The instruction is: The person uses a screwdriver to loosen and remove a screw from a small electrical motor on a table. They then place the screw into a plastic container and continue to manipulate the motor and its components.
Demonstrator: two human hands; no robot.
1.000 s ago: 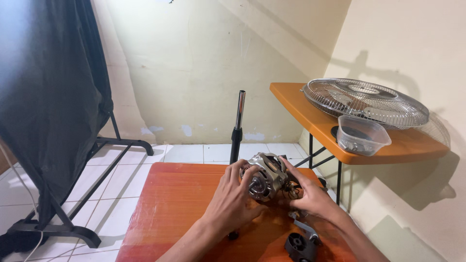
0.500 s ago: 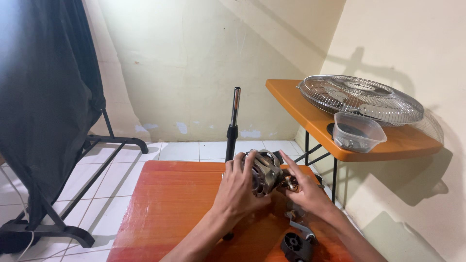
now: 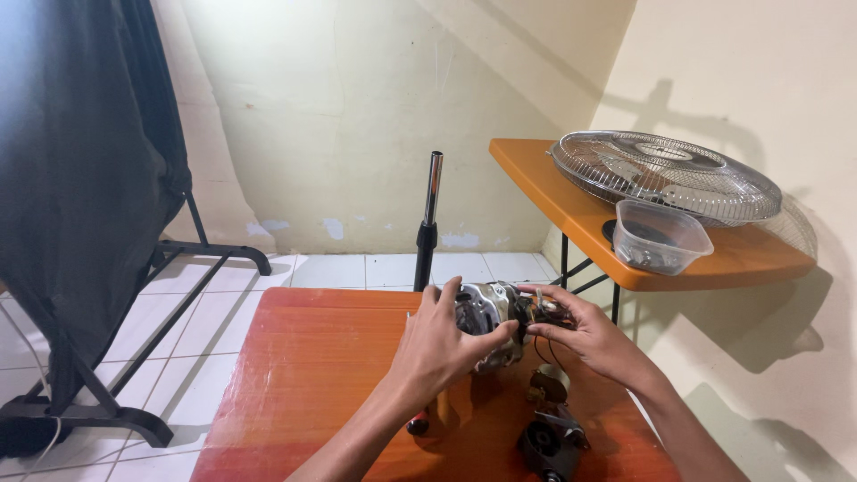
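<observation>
The motor (image 3: 495,323) has turned slightly between the hands since half a second ago and sits over the near orange counter (image 3: 303,375). On the right, an orange shelf (image 3: 571,210) carries a wire fan guard (image 3: 665,177). Before it, a clear plastic tub (image 3: 662,236) holds small dark parts. Left hand (image 3: 442,344) wraps the motor, grip closed; right hand (image 3: 589,335) pinches its wiring end.
</observation>
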